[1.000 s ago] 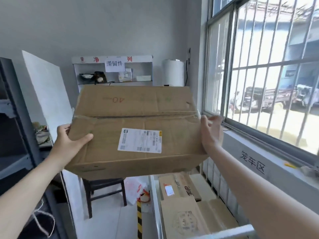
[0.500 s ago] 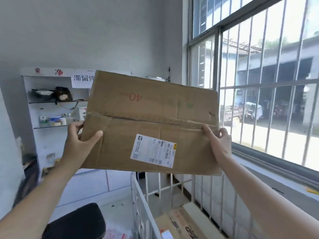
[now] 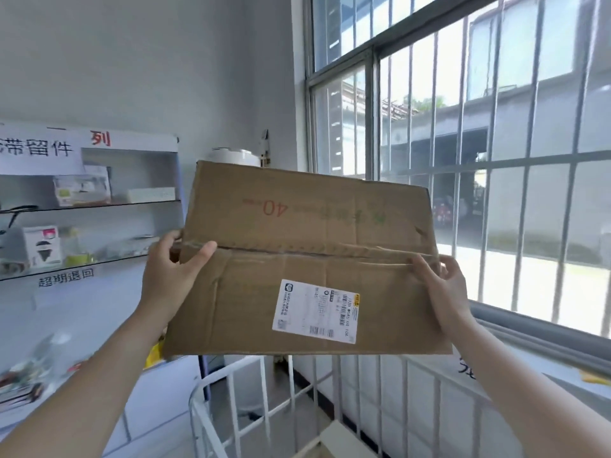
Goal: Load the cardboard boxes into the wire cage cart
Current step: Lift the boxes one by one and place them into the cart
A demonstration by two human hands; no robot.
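Left grip (image 3: 168, 276), centre left of the frame: clamped on the left end of the cardboard box (image 3: 297, 233), thumb laid across the front face at the taped seam, fingers curled round behind the edge. Right grip (image 3: 443, 285), centre right: clamped on the right end at the same seam, one finger stretched along the crease, the others curled at the corner. Bare forearms reaching up from both lower corners of the frame.

Box held in the air between the two, in the middle of the frame, wide face toward the camera, top edge sloping down to the right. On the upper panel a red "40", upside down. On the lower panel, right of centre, a white shipping label (image 3: 315, 310) with barcodes. Creased and dented along the seam.

Directly below the box in the frame, the white wire cage cart (image 3: 336, 385), top rail and upright bars showing under the box's lower edge. Low inside the cart, a pale cardboard edge (image 3: 337, 438), too cropped to tell more.

At the left of the frame, a white shelf (image 3: 132, 142) with small packages and a paper sign (image 3: 36, 148) in Chinese characters. Behind the box's top edge, a white round container (image 3: 231, 157). Across the right half, a barred window (image 3: 377, 127), with a sunlit yard and buildings beyond.
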